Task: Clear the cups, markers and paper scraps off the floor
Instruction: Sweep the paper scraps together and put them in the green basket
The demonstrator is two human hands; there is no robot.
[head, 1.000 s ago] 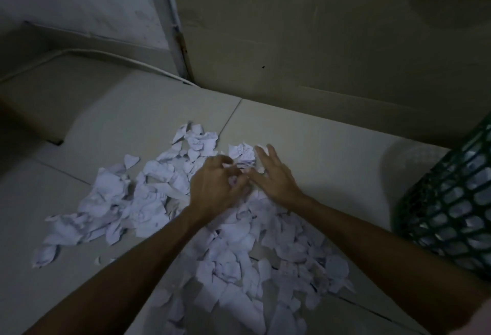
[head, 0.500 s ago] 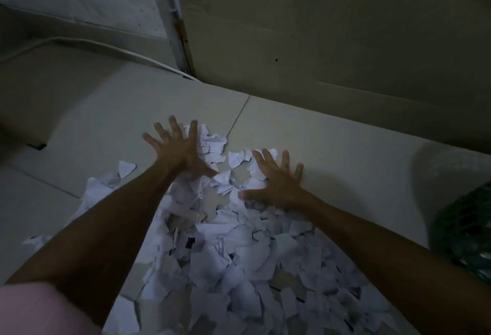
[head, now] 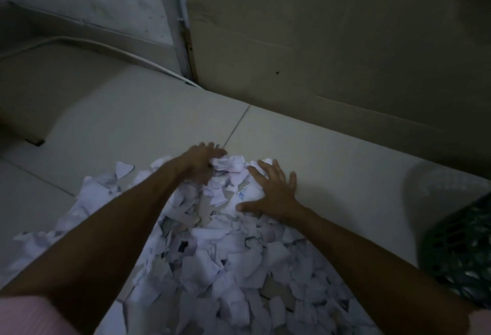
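torn white paper scraps (head: 212, 255), heaped on floor

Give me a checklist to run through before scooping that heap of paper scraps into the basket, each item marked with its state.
1. Both hands on the paper scraps: ok; left hand at the far edge, right hand flat on the right side.
2. Left hand's grip: cannot tell, blurred.
3. Scraps gathered into one heap: not ok; loose pieces lie spread at left.
4. Green basket near: ok, at the right edge.
5. Basket has room: cannot tell.
6. Cups or markers in the heap: cannot tell; none visible.
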